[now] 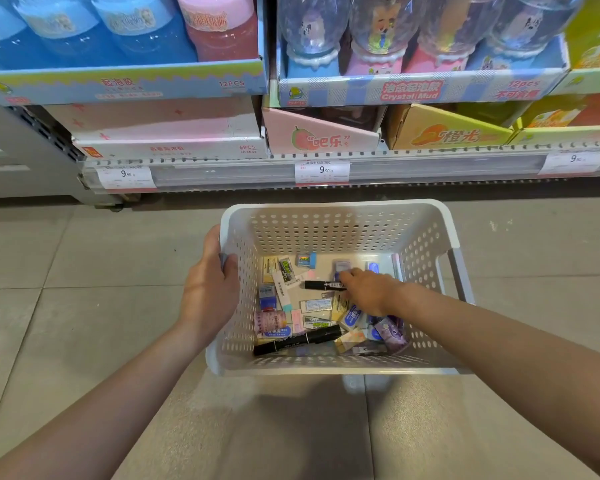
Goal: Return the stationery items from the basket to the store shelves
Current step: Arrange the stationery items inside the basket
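Head view: black marker (321, 285) lengthwise left-right.

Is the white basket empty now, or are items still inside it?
Not empty. The white basket still holds many erasers and two black markers on its floor.

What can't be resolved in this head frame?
- Right hand fingertips: curled down among the items in the white perforated plastic basket; grasp unclear.
- Items beneath that hand: covered.
- White shelf price tags: fine print too small.
- Blue slime jars: tops cut off by the top edge.
- Left hand fingertips: hidden behind the basket's rim.
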`<state>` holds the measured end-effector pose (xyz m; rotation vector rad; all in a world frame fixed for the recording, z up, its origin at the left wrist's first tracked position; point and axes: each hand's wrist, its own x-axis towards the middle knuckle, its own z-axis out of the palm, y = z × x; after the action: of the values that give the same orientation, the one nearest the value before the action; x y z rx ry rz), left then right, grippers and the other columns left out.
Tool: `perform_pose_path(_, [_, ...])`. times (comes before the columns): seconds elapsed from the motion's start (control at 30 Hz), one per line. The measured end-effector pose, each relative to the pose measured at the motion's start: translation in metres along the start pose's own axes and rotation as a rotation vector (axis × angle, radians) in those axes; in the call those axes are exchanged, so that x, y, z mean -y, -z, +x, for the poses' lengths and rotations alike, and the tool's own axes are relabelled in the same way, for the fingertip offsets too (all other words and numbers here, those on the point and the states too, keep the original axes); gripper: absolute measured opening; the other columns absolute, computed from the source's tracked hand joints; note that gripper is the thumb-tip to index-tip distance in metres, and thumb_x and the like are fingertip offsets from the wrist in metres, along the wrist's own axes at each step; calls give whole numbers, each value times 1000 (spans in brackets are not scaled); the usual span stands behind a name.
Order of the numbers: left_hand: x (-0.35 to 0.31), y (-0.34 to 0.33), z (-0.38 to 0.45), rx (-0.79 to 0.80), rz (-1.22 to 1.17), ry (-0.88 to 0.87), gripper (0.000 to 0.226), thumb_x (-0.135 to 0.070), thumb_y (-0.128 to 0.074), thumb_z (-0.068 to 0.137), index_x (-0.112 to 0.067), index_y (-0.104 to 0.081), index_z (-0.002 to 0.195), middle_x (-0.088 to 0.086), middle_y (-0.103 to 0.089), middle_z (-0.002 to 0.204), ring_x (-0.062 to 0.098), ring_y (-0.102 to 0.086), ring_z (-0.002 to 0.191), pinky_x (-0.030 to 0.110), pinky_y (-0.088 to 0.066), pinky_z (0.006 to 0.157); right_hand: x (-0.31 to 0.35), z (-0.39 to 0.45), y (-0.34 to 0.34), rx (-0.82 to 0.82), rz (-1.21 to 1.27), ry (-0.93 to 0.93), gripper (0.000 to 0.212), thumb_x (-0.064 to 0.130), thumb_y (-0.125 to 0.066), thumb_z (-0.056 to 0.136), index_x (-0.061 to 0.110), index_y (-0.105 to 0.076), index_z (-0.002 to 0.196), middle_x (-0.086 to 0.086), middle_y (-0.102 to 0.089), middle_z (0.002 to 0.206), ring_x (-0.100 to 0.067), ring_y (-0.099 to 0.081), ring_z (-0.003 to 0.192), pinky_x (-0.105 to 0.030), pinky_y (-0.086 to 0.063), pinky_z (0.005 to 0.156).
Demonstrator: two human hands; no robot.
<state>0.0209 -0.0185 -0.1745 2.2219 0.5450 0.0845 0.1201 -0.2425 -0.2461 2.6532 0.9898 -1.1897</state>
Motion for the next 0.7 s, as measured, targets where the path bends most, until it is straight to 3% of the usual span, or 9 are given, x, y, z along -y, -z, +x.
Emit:
perform_pose_path(0.1, [2,-1,1,-4,4,-6,39,-10,-38,98,-23,-35,135,2,-49,61,18,-49,53,32,-41,48,1,-3,4,78,56,38,49,23,-31,103,13,-17,149,-14,-38,145,-30,-45,127,-38,-37,101])
perform_pose_path(0.27, [1,-2,1,-9,15,-1,39,-10,-38,98,-23,-36,134,1,-49,61,19,-49,52,31,-40,47,-2,-5,8,-227,-87,10,44,22,-42,97,13,-33,139,-9,-42,135,-26,-43,120,-39,-45,96])
perform_pose_path(0.37, [0,-2,1,-11,13,3,39,-10,-38,98,-23,-35,135,0,-48,61,19,-49,52,29,-39,46,-2,2,6,-293,-149,-8,44,27,-42,97,16,-33,139,-7,-36,139,-27,-36,126,-43,-45,98])
perform_pose_path(0.53, [-1,-2,0,-4,9,2,39,-10,-37,98,-23,-35,134,-2,-49,61,17,-50,52,27,-38,46,-4,7,12,-221,-84,69,42,27,-31,102,12,-35,141,-8,-39,142,-26,-36,128,-36,-29,107])
perform_pose_path(0.6, [-1,-1,0,-4,7,4,38,-10,-37,98,-24,-35,133,-2,-49,61,17,-50,52,27,-37,45,-6,4,12,-139,-74,101,41,29,-31,102,15,-33,141,-10,-42,138,-29,-42,120,-38,-33,102])
perform_pose_path(0.7, [-1,0,0,2,15,4,38,-10,-37,98,-23,-35,134,0,-52,64,20,-53,55,29,-41,47,-10,-2,9,-28,-78,122,47,34,-30,102,21,-24,147,-10,-33,145,-31,-39,126,-42,-35,106])
